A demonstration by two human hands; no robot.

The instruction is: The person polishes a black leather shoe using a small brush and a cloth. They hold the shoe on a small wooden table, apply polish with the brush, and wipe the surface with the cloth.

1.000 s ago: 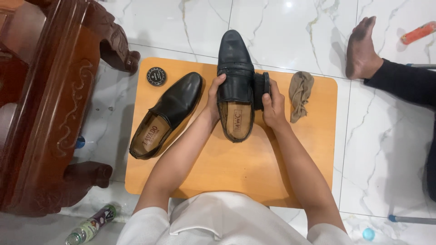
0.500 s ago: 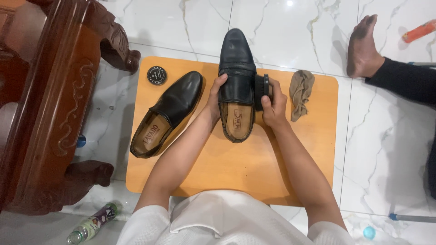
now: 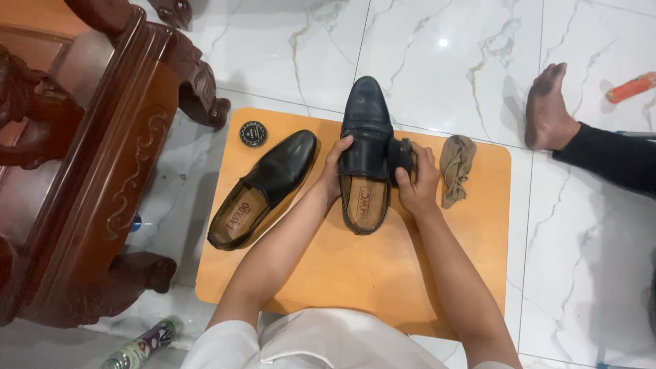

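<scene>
A black leather loafer [image 3: 366, 137] lies toe-away on an orange board [image 3: 355, 273]. My left hand [image 3: 335, 172] grips its left side near the opening. My right hand [image 3: 418, 184] presses a dark shoe brush [image 3: 401, 158] against the shoe's right side. The second black loafer [image 3: 263, 188] rests at an angle to the left, untouched. A small round black polish tin [image 3: 253, 134] sits at the board's far left corner. A crumpled tan cloth [image 3: 456, 167] lies just right of my right hand.
A carved dark wooden chair [image 3: 89, 171] stands at the left on the white marble floor. Another person's bare foot [image 3: 547, 113] and dark sleeve rest at the right. An orange object [image 3: 632, 87] lies far right; a bottle [image 3: 140, 345] lies bottom left.
My right hand with the brush has shifted slightly along the shoe's right side. Both shoes, cloth and tin stay where they were.
</scene>
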